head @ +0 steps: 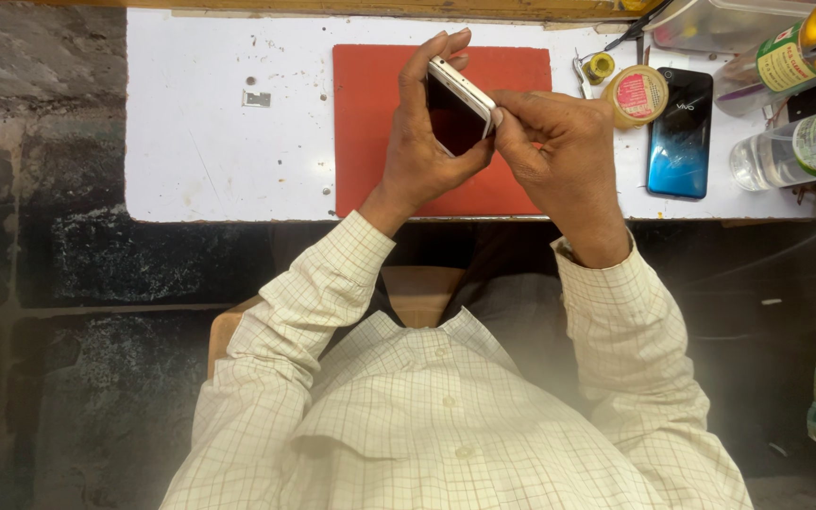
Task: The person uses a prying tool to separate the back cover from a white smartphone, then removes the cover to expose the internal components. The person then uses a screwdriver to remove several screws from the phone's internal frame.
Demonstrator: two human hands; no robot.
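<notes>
Gripped in both hands, phone [457, 111] sits tilted above red mat [370, 104], dark screen toward the person, white edge up. Left hand [422, 142] wraps it from the left: fingers curl over the top edge, thumb under the lower side, closed firm on it. Right hand [559, 151] closed too, thumb & fingertips pinching the phone's right corner; can't tell if anything small is held betw. them.

Largest first: white table [200, 142] runs across the top, dark rough floor [68, 331] below it. Red mat lies mid-table, under the hands. Checked cream shirt sleeves reach up from the bottom. At the right, 2 clear bottles [795, 142] w/ labels lie near the edge. Blue phone [679, 132] lies flat just beside them, well apart from the held one. Small round tin [637, 94] touches the blue phone's left side. Tiny metal bit [257, 98] lies alone at table's left.
</notes>
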